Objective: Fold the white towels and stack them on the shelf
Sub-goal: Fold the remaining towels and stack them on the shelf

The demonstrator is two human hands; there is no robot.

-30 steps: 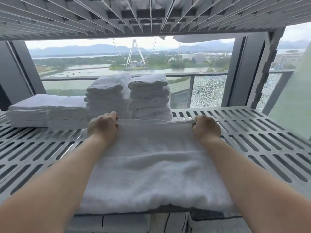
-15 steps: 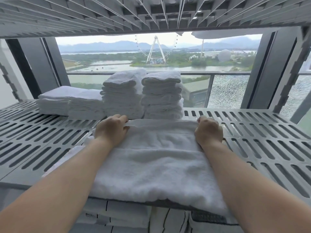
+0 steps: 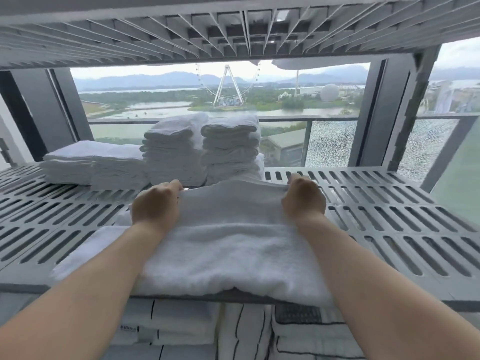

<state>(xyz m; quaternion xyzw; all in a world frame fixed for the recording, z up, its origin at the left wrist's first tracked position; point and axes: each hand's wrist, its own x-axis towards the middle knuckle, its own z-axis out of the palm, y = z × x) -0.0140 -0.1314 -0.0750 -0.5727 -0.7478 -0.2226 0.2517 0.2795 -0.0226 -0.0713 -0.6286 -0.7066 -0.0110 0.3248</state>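
Towel (image 3: 228, 245) partly hides grip of left hand (image 3: 155, 203), right hand (image 3: 302, 198).

Through the window, a Ferris wheel (image 3: 228, 85) stands on a green shore beside grey water (image 3: 161, 110), with a white dome (image 3: 329, 92) to its right and hazy mountains (image 3: 155, 79) behind. A balcony railing (image 3: 285, 118) tops a speckled glass panel (image 3: 330, 144). Black-striped white linens (image 3: 241, 331) lie at the bottom edge.

Two hands (image 3: 155, 203) (image 3: 302, 198), one towel (image 3: 228, 250), four folded stacks (image 3: 67, 162) (image 3: 118, 168) (image 3: 174, 152) (image 3: 230, 149).
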